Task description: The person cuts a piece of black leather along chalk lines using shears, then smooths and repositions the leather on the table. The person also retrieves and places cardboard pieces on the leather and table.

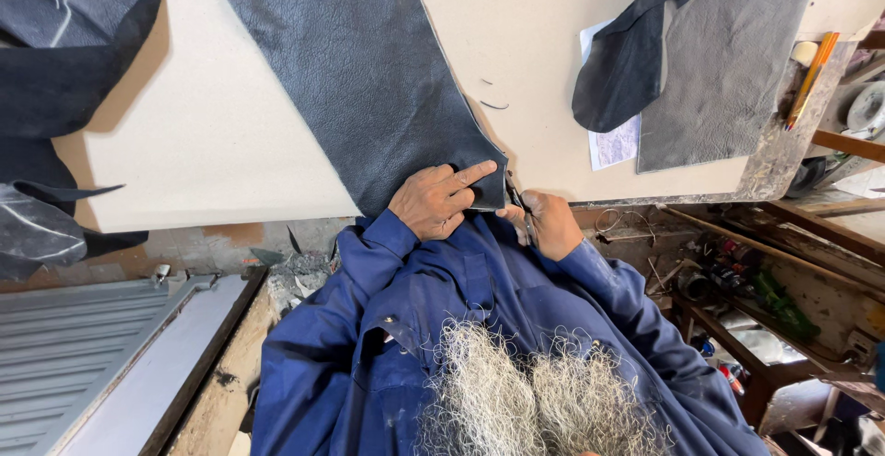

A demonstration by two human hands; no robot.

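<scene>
Leather (369,78), a large dark blue hide, lies flat across the pale cutting board (203,133), its lower corner reaching the near edge, where both hands work. Left hand (433,200) presses that corner down, index finger stretched along the hide's edge, remaining fingers curled together on the surface. Right hand (550,224) is closed around a small dark cutting tool (518,205), blade end at the corner of the hide, just beside the left index fingertip.

Risks noted:
- Fingertip sits very near the blade; a slip toward the left would likely reach the finger.
- Corner lies at the near board edge, so the blade may run off the board and drop toward the blue sleeve (387,244) and jacket below.
- Only the corner is pinned; the rest of the hide is free, so drag could shift it and pull the cut off line.

Further leather pieces (719,59) lie at the far right over a paper sheet (616,142); pencils (811,78) rest at the right edge. None interferes with the working zone.
</scene>
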